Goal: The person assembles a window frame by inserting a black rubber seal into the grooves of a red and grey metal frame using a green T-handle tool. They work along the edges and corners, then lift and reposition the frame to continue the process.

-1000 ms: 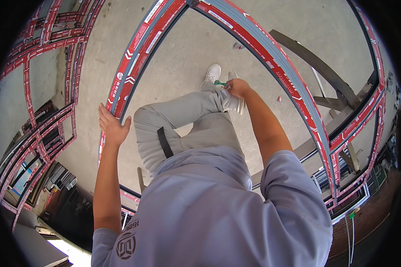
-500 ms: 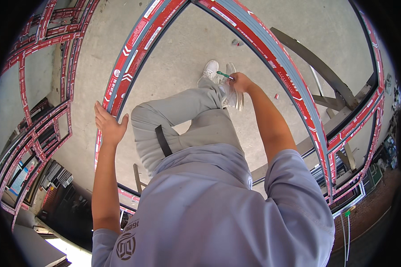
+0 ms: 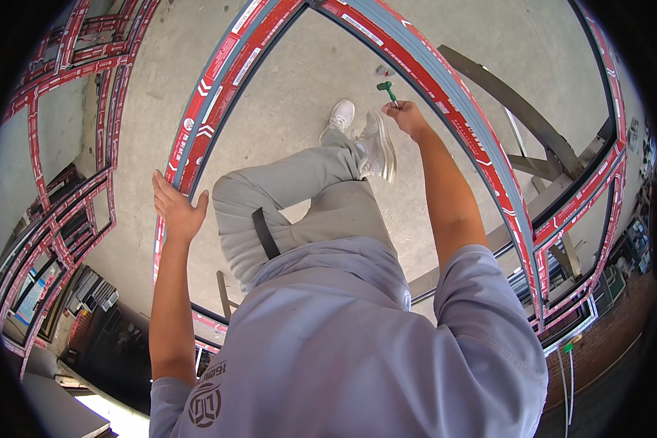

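Observation:
My left hand [image 3: 177,207] lies against the left side of a large window frame [image 3: 226,95], its fingers stretched and its thumb apart. The frame is grey with red protective film and surrounds my legs. Inside it, my right hand [image 3: 405,119] is closed round the thin lower end of a small green T-shaped tool [image 3: 388,90]. The tool points up and away from my fist, its wider green end clear of the frame. Its exact kind is hard to make out. Below the right hand are my white shoes [image 3: 376,150].
More red-filmed frames [image 3: 33,146] stand at the left. Dark metal bars [image 3: 511,95] form a support under the frame's right side. A small grey scrap [image 3: 384,71] lies on the concrete floor [image 3: 306,80]. Stacked profiles [image 3: 95,288] sit at the lower left.
My right hand has moved up and slightly right, away from the shoes. The green tool has swung from pointing left to pointing up. My left hand stays on the frame.

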Demonstrator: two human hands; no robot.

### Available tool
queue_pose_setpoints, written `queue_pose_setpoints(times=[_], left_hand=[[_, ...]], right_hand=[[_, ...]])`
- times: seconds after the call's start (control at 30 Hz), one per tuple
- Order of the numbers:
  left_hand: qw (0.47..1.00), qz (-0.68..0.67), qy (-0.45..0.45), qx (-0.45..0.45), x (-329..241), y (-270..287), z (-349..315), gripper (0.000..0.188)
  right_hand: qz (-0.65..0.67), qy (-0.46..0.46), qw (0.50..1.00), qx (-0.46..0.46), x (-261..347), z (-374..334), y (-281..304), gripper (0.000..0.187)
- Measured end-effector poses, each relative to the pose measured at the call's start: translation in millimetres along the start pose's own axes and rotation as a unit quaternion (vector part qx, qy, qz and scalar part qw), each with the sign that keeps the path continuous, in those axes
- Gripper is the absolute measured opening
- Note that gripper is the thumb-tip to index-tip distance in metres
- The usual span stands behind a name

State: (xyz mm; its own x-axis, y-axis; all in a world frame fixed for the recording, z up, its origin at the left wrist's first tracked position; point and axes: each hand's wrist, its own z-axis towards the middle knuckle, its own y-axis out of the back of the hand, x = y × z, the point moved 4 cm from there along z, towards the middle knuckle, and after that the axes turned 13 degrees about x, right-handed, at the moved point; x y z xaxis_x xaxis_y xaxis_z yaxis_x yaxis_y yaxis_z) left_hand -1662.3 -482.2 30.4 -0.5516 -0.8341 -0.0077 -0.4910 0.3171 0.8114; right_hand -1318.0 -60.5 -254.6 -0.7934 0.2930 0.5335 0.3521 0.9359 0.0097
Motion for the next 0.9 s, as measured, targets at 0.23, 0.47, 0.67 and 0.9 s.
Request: queue_pose_setpoints(times=[0.23,0.47,0.67,0.9], left_hand=[[1.0,0.0,-0.003,-0.013,-1,1,-1,0.123],[0.999,-0.002,-0.013,-0.034,1,-3,-1,0.122],[1.0,-0.01,0.003,-0.028,1,-3,0,0.122],[0.999,-0.013,0.009,-0.043,2,-8,-1,0.122]], right_hand=[[-0.051,-0.017,0.989,-0.141,-20,15,34,0.024],[-0.328,-0.009,0.88,-0.343,-64,12,68,0.027],[-0.256,-0.15,0.925,-0.237,-54,-46,58,0.045],[-0.287,-0.159,0.933,-0.147,-30,-82,-4,0.052]])
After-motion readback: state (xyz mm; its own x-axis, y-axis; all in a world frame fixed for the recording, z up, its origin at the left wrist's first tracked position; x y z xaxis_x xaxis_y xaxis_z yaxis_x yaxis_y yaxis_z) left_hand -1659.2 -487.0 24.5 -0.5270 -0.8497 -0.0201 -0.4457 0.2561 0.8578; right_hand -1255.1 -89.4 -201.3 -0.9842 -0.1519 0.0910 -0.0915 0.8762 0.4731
